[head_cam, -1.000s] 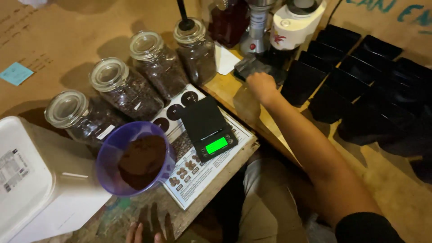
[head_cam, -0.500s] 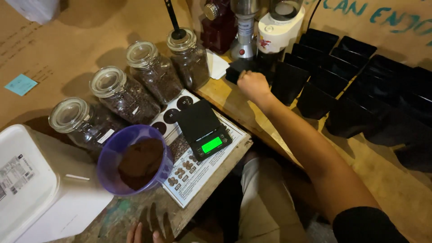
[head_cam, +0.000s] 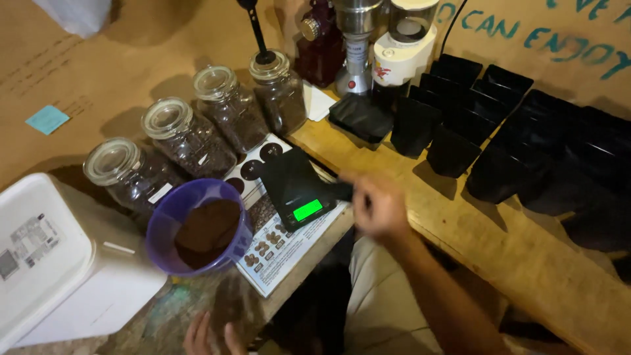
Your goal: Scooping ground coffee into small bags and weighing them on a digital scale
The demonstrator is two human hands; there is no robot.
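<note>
One black pouch (head_cam: 340, 191) is gripped in the right hand (head_cam: 380, 207), centre frame, just beside the scale (head_cam: 296, 189). Ground coffee sits in the purple scoop (head_cam: 199, 227); pouch appears unfilled. Left hand (head_cam: 209, 336), bottom edge, open.

right hand (head_cam: 378, 207), blurred, holds a black pouch (head_cam: 340, 191) just beside the black scale (head_cam: 296, 187) with its green display. left hand (head_cam: 209, 335) rests at the table (head_cam: 513, 256) edge, near the purple cup (head_cam: 197, 227) of brown grounds.
</note>
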